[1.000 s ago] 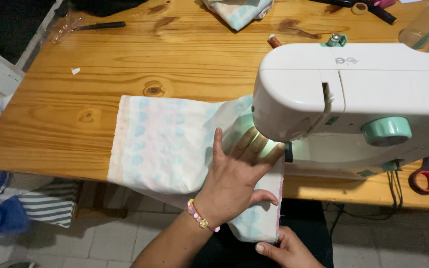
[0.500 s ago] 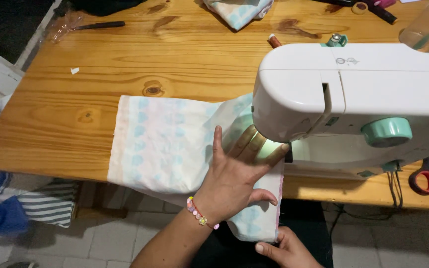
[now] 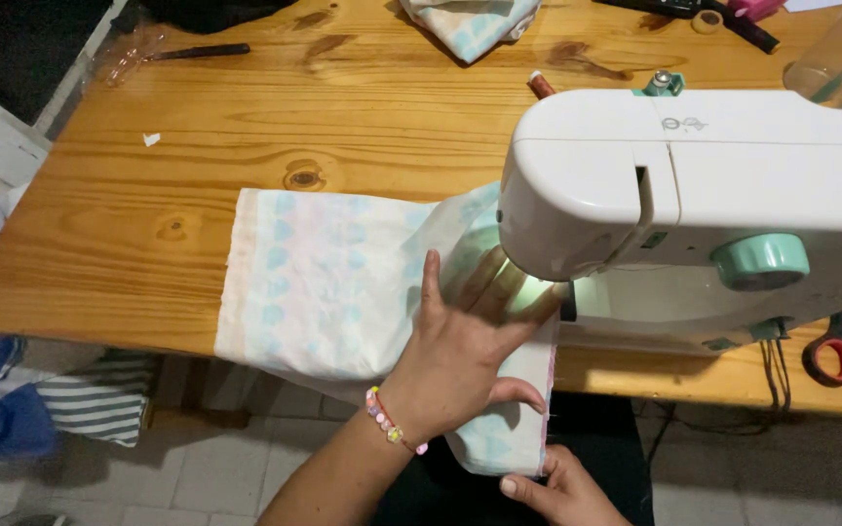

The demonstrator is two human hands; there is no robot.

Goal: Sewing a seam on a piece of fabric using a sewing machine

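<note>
Pale patterned fabric (image 3: 328, 287) flat on wooden surface (image 3: 197, 146), near end overhanging edge, far end under head of white sewing machine (image 3: 694, 195).

Left hand (image 3: 455, 356) pressed flat on fabric, fingers (image 3: 499, 292) spread, released, tips close to lit needle area.

Right hand (image 3: 562, 492) below surface edge, fingers pinching fabric's hanging end.

Risks, as judgement:
- fingertips near needle: possible prick if creeping forward
- overhanging weight: possible drag, skewed seam
- uneven pull between 2 hands: possible pucker

Versus 1.0 s ago: hands and fabric about same, no clear shift.
</note>
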